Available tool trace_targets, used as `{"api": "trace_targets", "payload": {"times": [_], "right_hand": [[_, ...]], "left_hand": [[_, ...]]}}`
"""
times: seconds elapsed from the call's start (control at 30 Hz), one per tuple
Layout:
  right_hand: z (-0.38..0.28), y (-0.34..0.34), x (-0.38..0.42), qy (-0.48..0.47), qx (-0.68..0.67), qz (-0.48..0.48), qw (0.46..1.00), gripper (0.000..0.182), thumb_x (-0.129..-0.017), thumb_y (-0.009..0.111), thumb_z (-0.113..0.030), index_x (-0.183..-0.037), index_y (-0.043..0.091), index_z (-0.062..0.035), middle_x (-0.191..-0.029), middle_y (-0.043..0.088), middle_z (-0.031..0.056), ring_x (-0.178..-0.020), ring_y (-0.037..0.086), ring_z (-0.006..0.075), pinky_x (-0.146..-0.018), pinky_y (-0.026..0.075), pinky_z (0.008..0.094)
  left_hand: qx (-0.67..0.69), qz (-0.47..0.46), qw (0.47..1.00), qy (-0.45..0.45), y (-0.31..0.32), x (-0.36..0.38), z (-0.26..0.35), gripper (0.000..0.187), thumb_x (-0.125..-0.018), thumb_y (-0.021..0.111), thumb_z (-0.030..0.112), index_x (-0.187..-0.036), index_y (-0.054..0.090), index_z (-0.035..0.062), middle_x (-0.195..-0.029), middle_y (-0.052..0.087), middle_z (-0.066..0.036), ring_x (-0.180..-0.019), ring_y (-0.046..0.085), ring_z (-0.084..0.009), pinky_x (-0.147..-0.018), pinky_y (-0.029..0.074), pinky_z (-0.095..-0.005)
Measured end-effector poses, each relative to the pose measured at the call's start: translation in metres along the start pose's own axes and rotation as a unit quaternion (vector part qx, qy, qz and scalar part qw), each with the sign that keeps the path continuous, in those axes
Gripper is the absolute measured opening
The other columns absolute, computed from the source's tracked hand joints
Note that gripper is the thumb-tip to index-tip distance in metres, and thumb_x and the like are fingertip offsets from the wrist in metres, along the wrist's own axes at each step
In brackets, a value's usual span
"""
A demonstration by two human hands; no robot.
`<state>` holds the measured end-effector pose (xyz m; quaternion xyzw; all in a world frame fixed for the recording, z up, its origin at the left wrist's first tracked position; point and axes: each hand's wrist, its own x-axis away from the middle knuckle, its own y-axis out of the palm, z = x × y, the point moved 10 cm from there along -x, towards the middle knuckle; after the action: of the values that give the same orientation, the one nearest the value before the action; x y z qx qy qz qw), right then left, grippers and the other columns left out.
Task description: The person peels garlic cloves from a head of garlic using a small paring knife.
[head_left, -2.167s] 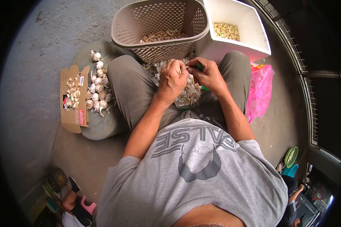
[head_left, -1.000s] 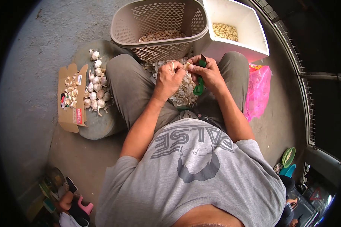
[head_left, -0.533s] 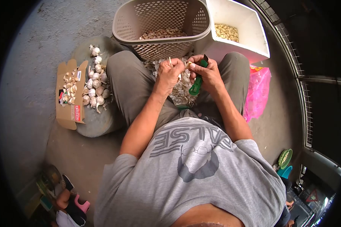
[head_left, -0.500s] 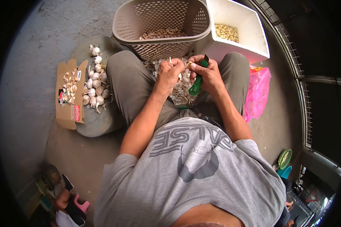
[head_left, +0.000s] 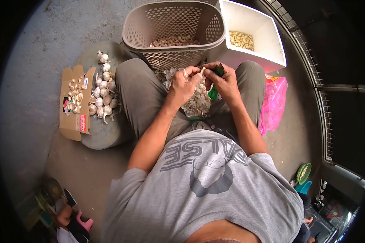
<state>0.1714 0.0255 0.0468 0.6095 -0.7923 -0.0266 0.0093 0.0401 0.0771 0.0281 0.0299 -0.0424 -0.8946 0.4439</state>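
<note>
Between my knees, my left hand (head_left: 183,85) and my right hand (head_left: 225,83) meet at the fingertips. Both pinch a small pale garlic clove (head_left: 203,71). A thin whitish piece stands up between the fingers of my left hand. My right hand also holds a green-handled knife (head_left: 219,69), its handle mostly hidden by the fingers and palm. Under the hands lies a heap of papery garlic skins (head_left: 198,103). Whole garlic bulbs (head_left: 106,92) rest on a round grey surface (head_left: 109,139) to the left, beside an open cardboard box (head_left: 72,126) with loose cloves (head_left: 75,95).
Ahead stands a brown perforated basket (head_left: 172,49) with unpeeled cloves inside. A white foam box (head_left: 267,56) holds pale peeled cloves (head_left: 241,40). A pink plastic bag (head_left: 274,103) is beside my right knee. Parts of other people (head_left: 65,214) show at the lower corners.
The knife in my right hand has turned, and its green handle is now mostly hidden. My fingertips have drawn closer together around the clove.
</note>
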Motion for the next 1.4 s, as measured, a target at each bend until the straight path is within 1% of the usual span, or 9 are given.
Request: {"api": "trace_targets", "payload": {"times": [0.1,0.5,0.7,0.8,0.9,1.0,1.1,1.2,1.4], "right_hand": [[0.001,-0.002,0.0,0.005,-0.008,0.006,1.0,0.017,-0.1,0.067,-0.004,-0.113,0.068,0.0058,-0.08,0.07,0.0059,-0.061,0.065,0.01,-0.054,0.053,0.0263],[0.01,0.004,0.0,0.057,-0.069,-0.021,0.996,0.023,-0.102,0.067,-0.015,-0.113,0.07,0.0056,-0.083,0.072,0.0061,-0.064,0.066,0.0108,-0.052,0.054,0.0263],[0.016,0.002,0.0,0.065,-0.058,-0.049,0.995,0.018,-0.101,0.06,-0.004,-0.111,0.069,0.0077,-0.079,0.072,0.0092,-0.061,0.068,0.0143,-0.051,0.055,0.0287],[0.02,0.0,0.002,0.064,-0.034,-0.041,0.997,0.017,-0.1,0.057,0.0,-0.111,0.068,0.0083,-0.076,0.071,0.01,-0.06,0.069,0.0161,-0.052,0.056,0.03],[0.015,0.001,0.001,0.058,-0.025,-0.034,0.997,0.018,-0.1,0.056,0.002,-0.114,0.066,0.0099,-0.085,0.072,0.0113,-0.062,0.069,0.0175,-0.053,0.057,0.0303],[0.008,-0.006,0.001,0.062,-0.074,0.013,0.995,0.016,-0.101,0.059,-0.001,-0.113,0.066,0.0085,-0.085,0.071,0.0104,-0.061,0.069,0.0161,-0.053,0.057,0.0298],[0.007,-0.003,0.001,0.063,0.002,-0.002,0.998,0.013,-0.101,0.063,-0.006,-0.107,0.066,0.0053,-0.075,0.07,0.0083,-0.061,0.07,0.0148,-0.05,0.055,0.0293],[0.01,-0.001,0.0,0.041,0.031,-0.029,0.998,0.014,-0.101,0.066,-0.01,-0.105,0.067,0.0038,-0.074,0.071,0.0075,-0.061,0.07,0.0145,-0.051,0.056,0.0288],[0.008,0.002,0.002,0.061,-0.021,-0.061,0.996,0.012,-0.101,0.066,-0.008,-0.102,0.068,0.0036,-0.074,0.071,0.0082,-0.061,0.07,0.0138,-0.052,0.056,0.0278]], "left_hand": [[0.022,0.002,1.0,-0.004,0.002,0.004,0.005,0.022,-0.101,0.066,0.015,-0.11,0.071,-0.0036,-0.087,0.07,-0.001,-0.068,0.056,-0.003,-0.06,0.045,-0.0207],[-0.116,0.049,0.991,0.043,-0.001,0.008,0.017,0.015,-0.097,0.07,0.003,-0.109,0.071,-0.0051,-0.088,0.072,-0.003,-0.078,0.062,-0.0048,-0.069,0.052,-0.0231],[-0.208,0.07,0.968,0.121,-0.001,0.01,0.035,0.012,-0.093,0.071,0.002,-0.103,0.075,-0.0048,-0.094,0.077,-0.013,-0.079,0.069,-0.0137,-0.072,0.055,-0.0292],[-0.211,0.051,0.974,0.066,-0.001,0.009,0.031,0.011,-0.093,0.072,0.002,-0.101,0.075,-0.0044,-0.095,0.078,-0.016,-0.08,0.072,-0.0172,-0.074,0.055,-0.0308],[-0.181,0.06,0.978,0.081,-0.002,0.008,0.029,0.013,-0.093,0.072,0.003,-0.103,0.075,-0.0045,-0.092,0.078,-0.015,-0.079,0.071,-0.0164,-0.074,0.055,-0.0303],[-0.166,0.071,0.982,0.054,-0.004,0.007,0.022,0.013,-0.094,0.071,0.003,-0.104,0.075,-0.0042,-0.091,0.078,-0.012,-0.079,0.07,-0.014,-0.074,0.055,-0.0294],[-0.168,0.084,0.979,0.074,-0.005,0.008,0.028,0.013,-0.095,0.071,0.003,-0.105,0.075,-0.0042,-0.089,0.077,-0.009,-0.078,0.067,-0.0108,-0.073,0.054,-0.0284],[-0.206,0.084,0.966,0.13,0.0,0.01,0.037,0.013,-0.095,0.071,0.004,-0.105,0.075,-0.0043,-0.088,0.076,-0.008,-0.077,0.066,-0.0087,-0.072,0.054,-0.0272],[-0.156,0.059,0.984,0.068,-0.002,0.007,0.018,0.015,-0.095,0.074,0.006,-0.105,0.075,-0.0042,-0.087,0.076,-0.007,-0.075,0.066,-0.0083,-0.069,0.054,-0.0258]]}}
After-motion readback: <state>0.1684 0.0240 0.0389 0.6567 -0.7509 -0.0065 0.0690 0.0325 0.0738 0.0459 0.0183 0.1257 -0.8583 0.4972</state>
